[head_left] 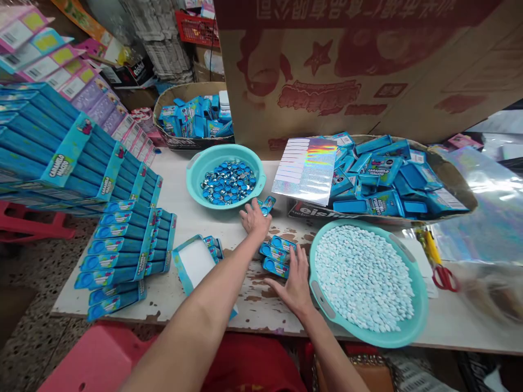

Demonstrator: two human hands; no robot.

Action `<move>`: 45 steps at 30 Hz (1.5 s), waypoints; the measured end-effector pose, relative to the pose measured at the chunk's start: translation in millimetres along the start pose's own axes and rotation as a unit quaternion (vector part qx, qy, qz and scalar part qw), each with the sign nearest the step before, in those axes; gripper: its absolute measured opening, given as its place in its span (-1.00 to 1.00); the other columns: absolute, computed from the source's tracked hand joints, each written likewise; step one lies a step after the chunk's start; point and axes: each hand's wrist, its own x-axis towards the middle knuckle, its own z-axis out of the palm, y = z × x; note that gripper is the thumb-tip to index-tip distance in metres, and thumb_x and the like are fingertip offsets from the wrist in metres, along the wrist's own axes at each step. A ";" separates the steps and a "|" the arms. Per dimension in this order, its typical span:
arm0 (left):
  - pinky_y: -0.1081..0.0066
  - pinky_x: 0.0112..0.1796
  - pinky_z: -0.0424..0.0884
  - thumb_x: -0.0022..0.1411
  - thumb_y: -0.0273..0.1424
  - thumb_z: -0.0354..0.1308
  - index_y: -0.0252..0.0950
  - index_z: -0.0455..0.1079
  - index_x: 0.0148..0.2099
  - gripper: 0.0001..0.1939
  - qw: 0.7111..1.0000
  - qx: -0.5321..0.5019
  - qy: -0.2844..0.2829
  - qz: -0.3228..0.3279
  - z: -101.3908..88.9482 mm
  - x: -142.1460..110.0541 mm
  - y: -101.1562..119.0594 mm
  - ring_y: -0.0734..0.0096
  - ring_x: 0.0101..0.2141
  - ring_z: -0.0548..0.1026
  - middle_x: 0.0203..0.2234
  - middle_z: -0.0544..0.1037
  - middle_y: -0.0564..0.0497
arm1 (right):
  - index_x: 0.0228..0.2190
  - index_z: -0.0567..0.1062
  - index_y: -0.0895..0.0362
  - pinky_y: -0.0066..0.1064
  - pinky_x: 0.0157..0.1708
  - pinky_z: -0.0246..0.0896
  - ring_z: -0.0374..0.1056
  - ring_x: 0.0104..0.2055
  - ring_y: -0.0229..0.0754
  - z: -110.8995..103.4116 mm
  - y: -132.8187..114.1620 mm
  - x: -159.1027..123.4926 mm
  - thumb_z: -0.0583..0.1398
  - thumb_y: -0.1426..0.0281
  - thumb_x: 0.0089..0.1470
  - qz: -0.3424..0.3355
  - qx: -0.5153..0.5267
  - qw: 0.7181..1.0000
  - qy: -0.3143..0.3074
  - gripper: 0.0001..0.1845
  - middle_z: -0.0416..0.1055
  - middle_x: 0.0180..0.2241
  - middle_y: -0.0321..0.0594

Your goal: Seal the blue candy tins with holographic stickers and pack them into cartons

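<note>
My left hand (254, 219) reaches forward over the white table (212, 218), its fingers closed around a small blue candy tin (267, 204) just in front of the teal bowl of blue round lids (226, 177). My right hand (295, 283) lies flat and open on the table, fingers spread, touching a short row of blue tins (275, 255). Right of that hand stands a wide teal basin of white tablets (370, 283). An open blue display box (195, 262) with a few tins in it lies to the left of my arms.
Stacks of long blue display boxes (122, 245) fill the table's left side. A basket of blue tins (388, 179) with a holographic sticker sheet (307, 170) sits at the back right, and a second basket of tins (194, 117) behind. Red-handled scissors (443, 275) lie at right.
</note>
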 end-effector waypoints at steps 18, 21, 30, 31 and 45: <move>0.18 0.09 0.23 -0.11 -0.44 0.25 -0.15 0.00 0.26 -0.12 0.888 -0.331 -0.202 0.249 -164.2 -184.7 -96.6 0.14 0.07 0.30 0.14 0.25 -0.08 | 0.19 0.08 0.04 -0.06 0.08 0.17 0.20 0.13 0.10 -88.3 -57.0 32.0 0.45 0.14 -0.35 -0.041 0.413 0.832 -0.368 0.12 0.21 0.13 -0.04; 0.18 0.06 0.27 -0.06 -0.44 0.27 -0.12 -0.04 0.27 -0.12 0.848 -0.490 -0.185 0.087 -142.6 -236.2 -139.5 0.19 0.02 0.36 0.13 0.25 -0.10 | 0.09 0.17 0.05 -0.17 -0.12 0.37 0.38 -0.08 0.01 -72.1 -88.9 0.5 0.43 0.17 -0.30 0.034 0.457 0.765 -0.452 -0.06 0.36 -0.04 -0.10; 0.16 -0.04 0.34 0.07 0.06 0.12 -0.15 -0.01 0.28 -0.19 0.687 -0.667 0.163 -0.239 -108.2 -375.5 -279.4 0.10 0.03 0.36 0.16 0.24 -0.22 | -0.01 0.23 -0.04 -0.17 -0.22 0.39 0.38 -0.17 0.05 -37.0 -152.3 -99.7 0.35 0.31 -0.26 -0.159 0.325 0.809 -0.463 -0.26 0.36 -0.11 -0.14; 0.17 -0.05 0.35 0.09 0.06 0.11 -0.18 0.04 0.25 -0.22 0.682 -0.641 0.184 -0.299 -104.8 -393.8 -295.1 0.14 -0.02 0.40 0.12 0.29 -0.21 | -0.02 0.25 -0.03 -0.17 -0.27 0.40 0.39 -0.21 0.05 -26.6 -156.1 -110.8 0.35 0.30 -0.27 -0.174 0.313 0.809 -0.466 -0.28 0.37 -0.15 -0.14; 0.22 -0.02 0.34 0.08 -0.02 0.12 -0.27 0.37 -0.04 -0.48 0.678 -0.544 0.145 -0.473 -39.3 -527.6 -327.9 0.23 -0.10 0.46 -0.17 0.52 -0.08 | -0.02 0.19 -0.01 -0.20 -0.23 0.44 0.41 -0.19 -0.03 2.0 -175.9 -199.1 0.37 0.30 -0.18 -0.151 0.296 0.765 -0.551 -0.29 0.35 -0.12 -0.17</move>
